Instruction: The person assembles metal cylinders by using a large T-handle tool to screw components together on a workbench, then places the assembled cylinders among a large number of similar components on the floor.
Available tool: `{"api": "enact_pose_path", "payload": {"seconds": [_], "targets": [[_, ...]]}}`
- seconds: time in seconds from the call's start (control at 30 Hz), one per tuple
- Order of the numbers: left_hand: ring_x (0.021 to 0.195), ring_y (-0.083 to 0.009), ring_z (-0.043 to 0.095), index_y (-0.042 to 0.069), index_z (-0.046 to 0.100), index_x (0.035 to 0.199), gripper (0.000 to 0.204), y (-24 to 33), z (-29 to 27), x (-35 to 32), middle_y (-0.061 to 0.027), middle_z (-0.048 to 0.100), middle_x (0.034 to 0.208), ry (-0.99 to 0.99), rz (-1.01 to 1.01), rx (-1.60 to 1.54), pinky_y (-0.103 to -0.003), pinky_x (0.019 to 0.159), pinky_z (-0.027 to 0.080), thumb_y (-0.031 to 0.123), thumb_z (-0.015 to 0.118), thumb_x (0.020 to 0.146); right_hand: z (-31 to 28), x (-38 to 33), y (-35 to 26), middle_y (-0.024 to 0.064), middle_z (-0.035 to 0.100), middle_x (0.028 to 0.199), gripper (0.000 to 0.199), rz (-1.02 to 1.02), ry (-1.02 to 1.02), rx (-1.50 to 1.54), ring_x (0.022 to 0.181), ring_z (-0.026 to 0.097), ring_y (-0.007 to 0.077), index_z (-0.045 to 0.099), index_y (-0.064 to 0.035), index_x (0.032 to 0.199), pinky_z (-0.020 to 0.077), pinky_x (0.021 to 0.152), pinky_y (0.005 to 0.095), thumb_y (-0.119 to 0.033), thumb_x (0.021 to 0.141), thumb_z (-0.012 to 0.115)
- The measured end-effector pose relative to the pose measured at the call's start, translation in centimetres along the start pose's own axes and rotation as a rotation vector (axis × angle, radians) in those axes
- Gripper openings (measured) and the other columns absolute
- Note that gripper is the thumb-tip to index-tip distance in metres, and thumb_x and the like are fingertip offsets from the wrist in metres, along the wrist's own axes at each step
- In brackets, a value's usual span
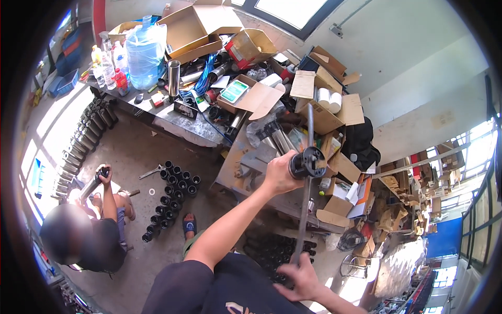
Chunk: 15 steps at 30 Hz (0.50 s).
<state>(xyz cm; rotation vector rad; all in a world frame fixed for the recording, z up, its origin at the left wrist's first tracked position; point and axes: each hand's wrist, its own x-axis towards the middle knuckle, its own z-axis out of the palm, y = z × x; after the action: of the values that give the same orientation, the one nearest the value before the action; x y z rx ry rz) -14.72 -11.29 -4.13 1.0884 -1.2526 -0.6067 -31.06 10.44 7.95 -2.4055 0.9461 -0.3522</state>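
Note:
My left hand point(282, 174) is closed around a black cylindrical fitting point(308, 163), whose face with openings points up. A long grey metal bar point(305, 214) runs past the fitting, sticking out above and below it. How the bar and the fitting join is hidden. By the lower end of the bar is my right hand point(302, 278), slightly blurred, with its fingers apart. Whether it touches the bar I cannot tell. On the floor below lie many black parts point(272, 251), partly covered by my arms.
A cluttered workbench point(230, 170) holds cardboard boxes point(319, 115), metal tubes point(174, 78) and a large water bottle point(144, 55). Black cups point(170, 201) stand in rows on the floor, near a wrench point(150, 172). At left, a seated person point(86, 238) holds a metal tube point(90, 188) beside stacked tubes point(86, 138).

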Motion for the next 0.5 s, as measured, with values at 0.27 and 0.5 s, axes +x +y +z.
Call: {"api": "enact_pose_path", "payload": {"seconds": [0.27,0.5], "targets": [[0.088,-0.0393,0.068,0.007,0.06,0.104,0.052,-1.4,-1.8,1.5,-0.0171,0.07,0.094,-0.278,-0.127,-0.143,-0.043,0.078,0.054,0.025,0.086,0.062,0.8,24.7,-5.2,-0.0053,0.051,0.086,0.052,-1.264,-0.14,-0.368,0.079,0.054,0.008,0.062,-0.0165,0.127,0.0414,0.059,0.023,-0.026,0.076,0.069],[0.091,-0.036,0.07,0.007,0.061,0.108,0.06,-1.9,-1.7,-0.3,-0.0174,0.072,0.094,-0.197,-0.173,-0.213,-0.042,0.081,0.056,0.027,0.086,0.058,-14.5,39.6,24.6,-0.0015,0.06,0.083,0.029,0.338,-0.114,-0.334,0.074,0.059,0.0135,0.063,-0.0085,0.106,0.0496,0.065,0.0304,-0.033,0.093,0.055]]}}
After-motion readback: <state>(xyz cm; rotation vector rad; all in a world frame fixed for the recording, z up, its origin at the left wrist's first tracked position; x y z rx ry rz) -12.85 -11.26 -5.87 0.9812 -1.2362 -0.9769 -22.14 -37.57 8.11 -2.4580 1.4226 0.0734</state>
